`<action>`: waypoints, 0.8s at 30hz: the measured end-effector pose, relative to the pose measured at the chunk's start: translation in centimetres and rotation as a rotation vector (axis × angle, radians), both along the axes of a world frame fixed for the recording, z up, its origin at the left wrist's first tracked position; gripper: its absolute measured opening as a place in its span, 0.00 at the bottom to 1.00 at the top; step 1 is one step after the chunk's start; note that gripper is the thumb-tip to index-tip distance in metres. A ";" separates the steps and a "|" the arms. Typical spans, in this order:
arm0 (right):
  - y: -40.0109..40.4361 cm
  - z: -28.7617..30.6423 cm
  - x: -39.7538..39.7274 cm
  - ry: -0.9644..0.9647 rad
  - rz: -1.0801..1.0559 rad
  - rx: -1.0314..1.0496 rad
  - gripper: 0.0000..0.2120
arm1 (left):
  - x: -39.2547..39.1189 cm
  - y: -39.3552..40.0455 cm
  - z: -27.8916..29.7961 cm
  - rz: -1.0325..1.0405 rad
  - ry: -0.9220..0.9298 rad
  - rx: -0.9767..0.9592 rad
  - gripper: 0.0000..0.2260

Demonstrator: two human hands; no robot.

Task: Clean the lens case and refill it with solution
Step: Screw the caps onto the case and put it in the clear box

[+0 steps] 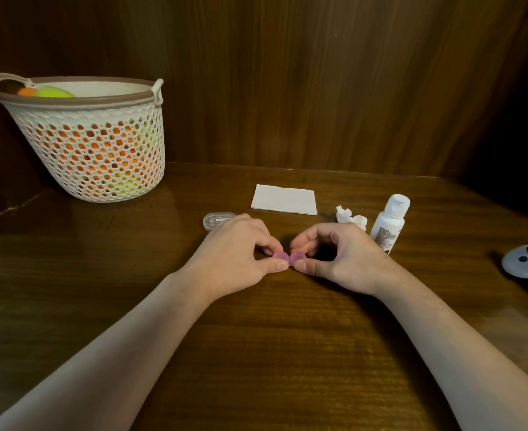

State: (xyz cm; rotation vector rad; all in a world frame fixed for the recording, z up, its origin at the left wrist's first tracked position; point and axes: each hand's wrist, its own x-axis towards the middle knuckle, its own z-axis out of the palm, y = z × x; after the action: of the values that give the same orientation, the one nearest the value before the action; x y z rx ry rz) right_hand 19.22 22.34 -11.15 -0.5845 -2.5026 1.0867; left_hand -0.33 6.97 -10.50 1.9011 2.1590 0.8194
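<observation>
Both hands pinch the pink lens case (288,258) on the surface (287,353); left hand (238,253) on one cap, right hand (340,256) on the other; likely unscrewing or tightening; next likely needs the solution bottle (388,223), just right of the case.

I take this for a home, likely a desk nook. The dark brown wood-grain surface (256,337) is closed in by matching wood panelling (287,73) across the top of the frame. At upper left stands a cream perforated plastic basket (101,150) with orange and green items inside. A grey game controller (527,259) lies at the right edge.
</observation>
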 end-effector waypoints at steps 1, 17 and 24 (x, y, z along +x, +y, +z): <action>0.0 0.1 0.0 0.004 0.003 -0.002 0.13 | -0.2 -0.1 0.2 0.006 0.015 0.002 0.12; -2.4 0.7 -1.3 -0.043 0.071 0.119 0.15 | -4.8 -0.2 -0.4 0.300 0.071 -0.124 0.25; -2.0 0.5 -1.5 0.228 -0.120 0.285 0.19 | -2.3 -0.2 0.4 0.091 -0.253 0.088 0.23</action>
State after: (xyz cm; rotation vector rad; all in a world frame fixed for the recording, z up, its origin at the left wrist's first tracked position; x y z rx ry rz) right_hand 17.76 20.33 -10.64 -0.4904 -2.3324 0.6936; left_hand -2.59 6.80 -10.08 1.6423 2.0974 1.1233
